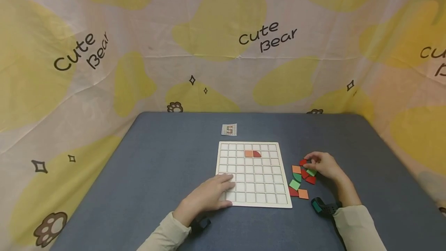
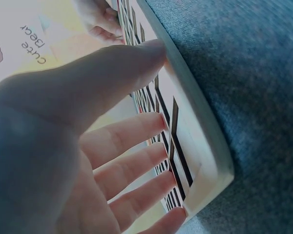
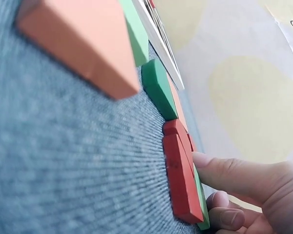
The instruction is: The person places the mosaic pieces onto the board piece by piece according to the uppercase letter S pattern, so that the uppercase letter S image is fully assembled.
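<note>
A white grid board lies on the table, carrying an orange square tile and a red quarter-round tile side by side in an upper row. My left hand rests on the board's lower left edge; in the left wrist view the thumb touches the rim and the fingers are spread over the grid. Beside the board's right edge, my right hand has curled fingers over loose tiles, thumb and index fingertip at either side of a red tile. A light green tile lies partly under that hand.
Several loose tiles lie right of the board, among them a dark green one, a light green square and an orange square. Behind the board lies a small pattern card. A printed cloth hangs behind the table.
</note>
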`<move>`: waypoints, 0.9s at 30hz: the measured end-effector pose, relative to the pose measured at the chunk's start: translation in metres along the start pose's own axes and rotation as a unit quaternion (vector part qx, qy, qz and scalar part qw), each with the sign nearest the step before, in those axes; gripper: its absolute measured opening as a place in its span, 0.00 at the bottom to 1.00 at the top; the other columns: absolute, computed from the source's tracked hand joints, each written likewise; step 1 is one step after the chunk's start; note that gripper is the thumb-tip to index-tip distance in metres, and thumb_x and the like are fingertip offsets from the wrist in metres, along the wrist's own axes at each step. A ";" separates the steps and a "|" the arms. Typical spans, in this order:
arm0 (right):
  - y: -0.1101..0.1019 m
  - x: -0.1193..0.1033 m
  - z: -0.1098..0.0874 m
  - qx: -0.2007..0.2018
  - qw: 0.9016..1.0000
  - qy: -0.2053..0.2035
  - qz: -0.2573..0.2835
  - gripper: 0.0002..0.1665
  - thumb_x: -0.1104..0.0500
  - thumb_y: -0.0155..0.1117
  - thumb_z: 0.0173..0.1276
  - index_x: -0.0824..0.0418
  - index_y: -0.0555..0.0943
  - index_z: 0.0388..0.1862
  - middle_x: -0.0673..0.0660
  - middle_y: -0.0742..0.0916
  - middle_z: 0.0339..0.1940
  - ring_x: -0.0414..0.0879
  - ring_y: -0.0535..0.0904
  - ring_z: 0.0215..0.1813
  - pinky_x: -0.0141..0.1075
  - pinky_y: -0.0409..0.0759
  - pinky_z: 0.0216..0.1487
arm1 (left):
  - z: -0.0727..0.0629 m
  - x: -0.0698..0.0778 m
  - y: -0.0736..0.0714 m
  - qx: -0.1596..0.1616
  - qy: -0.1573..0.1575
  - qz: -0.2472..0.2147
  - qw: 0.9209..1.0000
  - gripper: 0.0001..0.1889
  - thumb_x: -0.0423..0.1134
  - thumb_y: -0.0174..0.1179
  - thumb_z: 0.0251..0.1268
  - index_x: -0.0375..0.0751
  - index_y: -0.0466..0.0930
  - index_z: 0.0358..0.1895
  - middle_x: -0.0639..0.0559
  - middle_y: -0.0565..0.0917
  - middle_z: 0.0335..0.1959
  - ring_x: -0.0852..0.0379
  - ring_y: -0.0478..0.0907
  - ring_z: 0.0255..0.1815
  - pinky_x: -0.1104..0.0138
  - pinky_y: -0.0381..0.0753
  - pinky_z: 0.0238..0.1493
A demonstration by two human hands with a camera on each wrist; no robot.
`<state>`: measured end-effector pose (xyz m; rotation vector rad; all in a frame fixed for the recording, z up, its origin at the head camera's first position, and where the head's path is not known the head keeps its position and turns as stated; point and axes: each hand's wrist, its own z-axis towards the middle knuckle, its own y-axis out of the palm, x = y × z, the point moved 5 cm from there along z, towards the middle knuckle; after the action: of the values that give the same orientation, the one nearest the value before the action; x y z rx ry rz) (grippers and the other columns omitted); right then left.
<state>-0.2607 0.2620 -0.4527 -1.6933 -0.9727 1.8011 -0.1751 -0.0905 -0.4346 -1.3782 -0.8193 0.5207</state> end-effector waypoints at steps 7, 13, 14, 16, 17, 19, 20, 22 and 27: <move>0.000 0.001 0.000 0.000 1.000 0.014 0.005 0.19 0.58 0.69 0.60 0.72 0.81 0.45 0.51 0.75 0.22 0.37 0.66 0.23 0.29 0.63 0.24 | 0.000 -0.001 0.001 -0.007 -0.002 0.001 1.000 0.28 0.49 0.67 0.57 0.43 0.77 0.61 0.46 0.75 0.67 0.49 0.73 0.68 0.59 0.74 0.68; -0.001 -0.002 0.000 0.000 0.999 0.020 0.030 0.20 0.59 0.69 0.61 0.73 0.80 0.46 0.51 0.74 0.21 0.38 0.66 0.23 0.29 0.64 0.24 | 0.000 -0.001 0.000 -0.007 -0.004 -0.003 1.000 0.28 0.49 0.67 0.57 0.43 0.77 0.61 0.46 0.75 0.67 0.49 0.73 0.68 0.58 0.74 0.68; -0.001 -0.003 0.000 0.001 0.999 0.021 0.031 0.20 0.58 0.69 0.61 0.72 0.80 0.46 0.51 0.74 0.21 0.38 0.66 0.23 0.29 0.63 0.23 | 0.000 -0.001 0.000 -0.007 -0.004 -0.004 1.000 0.28 0.49 0.67 0.57 0.43 0.77 0.61 0.46 0.75 0.67 0.49 0.73 0.68 0.58 0.74 0.67; -0.001 -0.005 0.000 0.002 0.999 0.024 0.030 0.20 0.58 0.69 0.61 0.72 0.80 0.46 0.50 0.74 0.21 0.38 0.65 0.23 0.29 0.63 0.23 | 0.000 -0.001 0.000 -0.010 -0.006 -0.003 1.000 0.28 0.49 0.67 0.57 0.44 0.77 0.61 0.47 0.75 0.67 0.49 0.73 0.68 0.58 0.74 0.68; -0.002 -0.007 0.000 0.002 0.999 0.024 0.028 0.21 0.58 0.69 0.61 0.72 0.80 0.46 0.50 0.74 0.21 0.38 0.65 0.23 0.29 0.63 0.23 | 0.000 -0.001 0.000 -0.010 -0.006 -0.001 1.000 0.28 0.49 0.67 0.57 0.44 0.77 0.61 0.47 0.75 0.67 0.49 0.73 0.68 0.58 0.74 0.68; -0.002 -0.010 0.000 0.001 0.999 0.027 0.027 0.21 0.57 0.69 0.61 0.72 0.80 0.46 0.50 0.74 0.21 0.39 0.65 0.23 0.29 0.63 0.23 | 0.000 -0.001 0.000 -0.011 -0.007 0.002 1.000 0.28 0.50 0.66 0.57 0.44 0.77 0.62 0.47 0.75 0.67 0.49 0.72 0.69 0.58 0.74 0.68; -0.002 -0.011 0.000 0.001 0.999 0.029 0.027 0.21 0.56 0.69 0.61 0.72 0.80 0.46 0.50 0.74 0.21 0.39 0.66 0.23 0.29 0.63 0.23 | 0.000 -0.001 0.001 -0.011 -0.006 0.004 1.000 0.28 0.50 0.66 0.57 0.44 0.77 0.62 0.47 0.75 0.67 0.49 0.72 0.69 0.58 0.74 0.68; -0.002 -0.014 0.000 -0.003 0.999 0.032 0.029 0.22 0.56 0.69 0.61 0.72 0.80 0.47 0.51 0.74 0.21 0.39 0.66 0.24 0.30 0.63 0.24 | 0.000 -0.001 0.000 -0.010 -0.005 0.007 1.000 0.28 0.50 0.66 0.58 0.45 0.77 0.62 0.47 0.75 0.67 0.49 0.72 0.69 0.58 0.73 0.68; -0.001 -0.019 0.000 -0.009 0.999 0.036 0.031 0.23 0.54 0.69 0.61 0.72 0.80 0.47 0.50 0.75 0.21 0.38 0.67 0.24 0.29 0.64 0.24 | 0.000 -0.001 0.000 -0.010 0.002 0.011 1.000 0.29 0.50 0.66 0.58 0.44 0.76 0.62 0.47 0.75 0.67 0.49 0.72 0.69 0.58 0.73 0.69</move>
<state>-0.2581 0.2481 -0.4396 -1.8045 -0.9195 1.7620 -0.1755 -0.0911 -0.4351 -1.4065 -0.8096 0.5283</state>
